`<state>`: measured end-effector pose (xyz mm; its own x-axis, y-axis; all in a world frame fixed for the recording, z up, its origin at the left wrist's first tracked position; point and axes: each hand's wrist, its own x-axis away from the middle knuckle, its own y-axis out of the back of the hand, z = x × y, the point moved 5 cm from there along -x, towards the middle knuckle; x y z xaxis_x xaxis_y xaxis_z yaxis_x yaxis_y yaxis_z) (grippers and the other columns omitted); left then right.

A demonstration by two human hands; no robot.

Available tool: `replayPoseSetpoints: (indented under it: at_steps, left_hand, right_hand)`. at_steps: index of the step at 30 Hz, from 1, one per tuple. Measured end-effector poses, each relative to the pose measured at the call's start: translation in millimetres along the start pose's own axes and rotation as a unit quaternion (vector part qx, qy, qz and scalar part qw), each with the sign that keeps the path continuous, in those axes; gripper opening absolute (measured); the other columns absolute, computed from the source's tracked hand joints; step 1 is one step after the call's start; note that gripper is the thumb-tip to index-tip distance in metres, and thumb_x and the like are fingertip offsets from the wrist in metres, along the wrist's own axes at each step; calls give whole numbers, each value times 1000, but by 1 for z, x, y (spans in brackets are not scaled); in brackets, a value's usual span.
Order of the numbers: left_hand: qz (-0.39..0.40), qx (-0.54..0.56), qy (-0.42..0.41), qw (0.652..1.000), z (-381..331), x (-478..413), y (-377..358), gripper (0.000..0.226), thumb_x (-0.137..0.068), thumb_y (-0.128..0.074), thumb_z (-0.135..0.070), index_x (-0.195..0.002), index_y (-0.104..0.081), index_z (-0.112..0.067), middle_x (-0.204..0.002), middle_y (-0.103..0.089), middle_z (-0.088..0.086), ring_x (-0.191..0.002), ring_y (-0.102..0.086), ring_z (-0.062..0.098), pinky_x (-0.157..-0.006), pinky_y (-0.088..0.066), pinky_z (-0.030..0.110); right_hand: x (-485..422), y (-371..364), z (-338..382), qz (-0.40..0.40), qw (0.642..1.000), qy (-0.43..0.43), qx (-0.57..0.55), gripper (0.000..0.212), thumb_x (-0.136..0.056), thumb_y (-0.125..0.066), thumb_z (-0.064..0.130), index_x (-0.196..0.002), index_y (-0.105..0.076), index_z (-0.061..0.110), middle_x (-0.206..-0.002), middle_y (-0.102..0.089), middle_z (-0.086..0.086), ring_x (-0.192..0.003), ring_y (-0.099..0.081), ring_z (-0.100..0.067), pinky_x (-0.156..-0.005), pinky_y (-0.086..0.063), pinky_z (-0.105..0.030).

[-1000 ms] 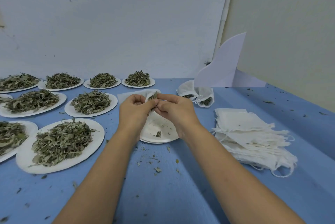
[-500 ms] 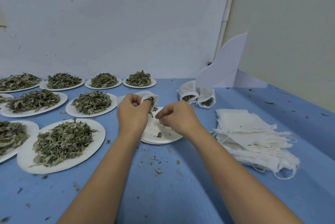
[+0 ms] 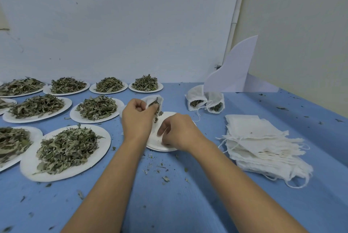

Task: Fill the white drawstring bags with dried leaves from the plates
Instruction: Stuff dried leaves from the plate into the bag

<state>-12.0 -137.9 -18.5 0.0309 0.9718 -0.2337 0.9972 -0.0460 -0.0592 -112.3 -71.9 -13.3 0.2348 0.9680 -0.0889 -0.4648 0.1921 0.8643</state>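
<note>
Fingers (image 3: 149, 109) of the left hand (image 3: 138, 119) curl round the mouth of a white drawstring bag (image 3: 157, 100) and pinch its cloth, and the opening gapes. Dried leaves (image 3: 156, 107) show inside, and a few hang out over the edge. The bag's lower part is hidden behind that hand.

The right hand (image 3: 179, 132) is bent down at the wrist over a nearly bare plate (image 3: 170, 117) in the middle of the counter (image 3: 169, 204). Its fingers (image 3: 162, 129) are curled, with the tips down at the plate. Whether they pinch any leaf cannot be told, since the hand covers the spot. Both bare forearms reach in from the bottom edge.

To the left, heaped plates (image 3: 102, 138) lie in rows, the outermost cut off by the frame. Beyond the bare plate to the right, two filled bags (image 3: 205, 100) lean together, near a white card (image 3: 235, 70) propped at the wall. A stack of empty bags (image 3: 263, 144) lies well to the right with its strings trailing. Leaf crumbs (image 3: 165, 178) dot the counter.
</note>
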Motion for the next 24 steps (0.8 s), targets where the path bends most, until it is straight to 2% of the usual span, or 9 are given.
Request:
replayPoseSetpoints:
  at_steps: [3,5,7,8,11,15,18,22,24]
  left_hand:
    - [24,-3,8,1000,-2,2,-5,31,-79,-73,-15,-70,-44,-18,-60,-41,-2,-53,-39,13,-52,-35,26]
    - [35,3,14,999,-3,3,-8,29,-79,-73,-15,-72,-45,-18,-63,-44,0,-57,-41,14,-54,-36,26]
    - [48,10,18,999,-4,4,-11,26,-80,-72,-15,-74,-47,-16,-69,-49,5,-64,-46,17,-59,-40,29]
    - [56,16,20,998,-4,5,-13,24,-81,-71,-16,-75,-48,-15,-73,-52,9,-67,-47,19,-62,-41,32]
    - [91,28,11,995,-8,10,-18,20,-84,-66,-13,-75,-49,-12,-73,-55,15,-66,-47,20,-66,-40,35]
    - [145,12,-11,989,-11,14,-24,20,-86,-62,-8,-71,-50,-12,-60,-54,4,-55,-45,12,-61,-39,30]
    - [162,9,-10,987,-11,15,-25,21,-87,-61,-7,-70,-49,-12,-61,-55,4,-58,-46,14,-63,-39,31]
    - [134,26,-6,991,-11,10,-17,18,-88,-59,-7,-74,-48,-10,-74,-56,17,-62,-48,18,-66,-41,33]
    - [103,42,0,994,-11,6,-12,18,-89,-59,-8,-76,-47,-12,-77,-55,14,-59,-48,15,-63,-44,28]
  right_hand:
    - [0,12,-8,-61,991,-43,-108,25,-76,-66,5,-95,-73,20,-95,-70,-3,-72,-55,-12,-53,-40,-15]
    - [0,30,-14,-148,954,-59,-256,25,-73,-68,5,-90,-71,23,-86,-72,-1,-66,-60,-10,-49,-41,-11]
    - [2,42,-17,-209,907,-56,-362,24,-73,-68,5,-86,-68,25,-78,-71,5,-69,-66,-12,-55,-48,-16]
    - [1,43,-16,-218,897,-52,-381,24,-73,-69,6,-87,-67,26,-77,-70,7,-73,-67,-12,-60,-51,-20]
    - [1,37,-12,-233,906,-46,-350,24,-73,-74,10,-92,-66,23,-81,-59,12,-83,-64,-11,-73,-52,-24]
    - [5,37,-18,-299,886,-52,-351,34,-73,-74,7,-98,-57,22,-76,-54,9,-67,-54,-3,-55,-39,-5]
    - [5,36,-18,-288,889,-45,-354,40,-76,-72,6,-108,-53,20,-70,-57,8,-66,-57,-2,-61,-44,-6]
    - [-3,34,-10,-196,907,-22,-372,47,-84,-65,10,-126,-45,16,-69,-57,9,-82,-66,-16,-84,-53,-29]
    - [-4,35,-8,-182,899,-12,-398,45,-83,-65,7,-123,-47,16,-67,-56,8,-86,-67,-18,-91,-52,-40]
